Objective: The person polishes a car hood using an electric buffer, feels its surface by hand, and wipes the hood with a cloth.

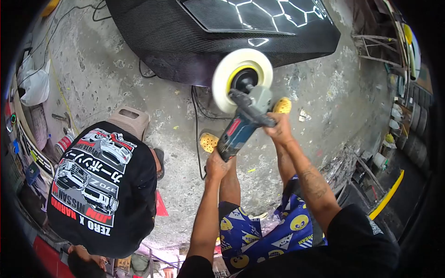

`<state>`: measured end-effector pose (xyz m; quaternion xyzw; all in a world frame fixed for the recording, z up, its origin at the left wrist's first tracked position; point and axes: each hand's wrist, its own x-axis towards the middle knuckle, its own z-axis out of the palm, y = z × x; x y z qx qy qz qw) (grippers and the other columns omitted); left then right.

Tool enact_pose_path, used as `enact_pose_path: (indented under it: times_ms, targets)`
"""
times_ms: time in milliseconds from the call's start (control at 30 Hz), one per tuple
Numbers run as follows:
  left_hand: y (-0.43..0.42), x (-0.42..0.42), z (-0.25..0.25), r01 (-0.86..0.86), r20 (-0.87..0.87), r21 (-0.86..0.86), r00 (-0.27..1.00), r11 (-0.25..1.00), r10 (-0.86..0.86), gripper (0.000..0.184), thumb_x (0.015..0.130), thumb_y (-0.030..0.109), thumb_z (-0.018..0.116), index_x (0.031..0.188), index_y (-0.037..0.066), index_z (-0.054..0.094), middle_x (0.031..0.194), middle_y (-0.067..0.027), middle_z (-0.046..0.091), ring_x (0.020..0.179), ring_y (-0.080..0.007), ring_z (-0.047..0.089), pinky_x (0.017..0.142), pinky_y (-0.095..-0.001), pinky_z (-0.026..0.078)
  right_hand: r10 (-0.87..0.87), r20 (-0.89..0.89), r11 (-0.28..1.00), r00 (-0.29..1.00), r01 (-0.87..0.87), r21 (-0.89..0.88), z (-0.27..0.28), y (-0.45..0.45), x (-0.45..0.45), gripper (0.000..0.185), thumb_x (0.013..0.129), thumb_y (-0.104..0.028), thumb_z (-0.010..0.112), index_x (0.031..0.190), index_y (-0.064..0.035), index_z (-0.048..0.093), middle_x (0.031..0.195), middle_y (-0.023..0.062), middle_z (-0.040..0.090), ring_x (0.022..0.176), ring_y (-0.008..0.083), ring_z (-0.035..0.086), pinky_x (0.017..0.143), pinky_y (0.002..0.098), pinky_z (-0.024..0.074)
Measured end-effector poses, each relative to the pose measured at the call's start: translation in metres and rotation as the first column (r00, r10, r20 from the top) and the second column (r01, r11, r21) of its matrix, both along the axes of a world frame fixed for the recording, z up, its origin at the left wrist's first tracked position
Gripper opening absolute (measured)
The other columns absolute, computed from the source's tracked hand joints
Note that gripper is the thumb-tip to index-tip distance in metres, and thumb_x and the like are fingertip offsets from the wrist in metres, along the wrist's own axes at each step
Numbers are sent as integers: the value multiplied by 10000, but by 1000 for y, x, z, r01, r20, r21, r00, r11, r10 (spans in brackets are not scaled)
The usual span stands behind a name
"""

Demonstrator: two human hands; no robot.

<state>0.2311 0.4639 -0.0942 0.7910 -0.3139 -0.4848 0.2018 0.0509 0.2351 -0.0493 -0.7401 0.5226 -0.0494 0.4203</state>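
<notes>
With left fingers (219, 164) wrapped round the rear body (228, 149) of the polisher (240, 127) at dial centre, right fingers (277, 127) round its side handle (252, 109), best lay the white pad (260, 63) flat and lightly against the black panel (171, 44) at twelve o'clock.

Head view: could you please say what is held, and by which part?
A polisher; the left hand grips its rear end, the right hand its side handle.
</notes>
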Motion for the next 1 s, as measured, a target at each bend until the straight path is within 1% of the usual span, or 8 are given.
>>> enact_pose_path:
  times_ms: [133, 200, 267, 300, 400, 433, 733, 1000]
  targets:
    - [63, 33, -22, -180, -59, -22, 982, 983, 179, 417, 727, 180, 793, 1070, -4, 643, 918, -236, 714, 857, -417, 700, 750, -453, 545, 183, -47, 982, 982, -185, -47, 6, 30, 74, 329, 654, -304, 794, 907, -96, 760, 749, 183, 696, 714, 375, 692, 679, 456, 558]
    - [81, 48, -14, -206, -66, 39, 976, 978, 209, 185, 742, 88, 721, 886, -17, 671, 752, -145, 698, 674, -204, 662, 645, -358, 514, 192, 6, 981, 981, -192, -23, 10, 40, 108, 305, 669, -299, 782, 904, -105, 763, 748, 177, 700, 717, 365, 698, 683, 446, 560]
    - [81, 58, 1, -221, -53, -19, 974, 975, 220, 142, 734, 74, 705, 827, -22, 657, 697, -107, 668, 610, -184, 611, 620, -355, 511, 229, -5, 973, 973, -229, 2, 13, 42, 136, 236, 683, -287, 765, 836, -109, 743, 727, 168, 694, 709, 365, 695, 666, 451, 553]
    - [88, 62, -1, -189, -55, 46, 980, 981, 191, 239, 784, 152, 733, 929, -21, 655, 780, -106, 688, 683, -187, 626, 672, -357, 513, 240, -39, 971, 970, -240, 14, 15, 45, 149, 221, 684, -285, 762, 817, -110, 735, 720, 165, 692, 704, 366, 693, 660, 454, 550]
    - [104, 65, -2, -397, -215, -157, 907, 904, 361, 448, 848, 341, 743, 1083, -23, 626, 917, -118, 698, 793, -198, 636, 744, -360, 508, 254, -54, 967, 966, -255, -14, 20, 44, 172, 192, 687, -276, 751, 776, -109, 715, 700, 161, 683, 688, 367, 687, 644, 459, 544]
    - [112, 77, 1, -376, -354, 66, 857, 924, 374, 796, 829, 491, 777, 1314, -85, 520, 1150, -222, 669, 1029, -283, 638, 939, -380, 481, 262, -46, 964, 964, -264, -31, 20, 44, 174, 184, 688, -272, 747, 764, -109, 709, 693, 160, 679, 682, 367, 684, 638, 461, 542]
    - [88, 70, -13, -233, -22, -15, 972, 972, 232, 370, 743, 183, 815, 991, -39, 654, 855, -167, 710, 748, -268, 671, 732, -379, 534, 235, -27, 969, 972, -236, -68, 5, 57, 163, 217, 675, -282, 760, 770, -99, 694, 682, 144, 658, 653, 366, 660, 599, 451, 524]
    - [110, 78, -48, -335, 6, 43, 942, 941, 335, 157, 733, 110, 714, 712, -11, 615, 636, -92, 644, 548, -225, 601, 578, -381, 474, 423, -21, 904, 906, -423, -59, -11, 69, 204, 214, 668, -265, 770, 758, -93, 681, 701, 156, 688, 689, 355, 694, 653, 467, 541]
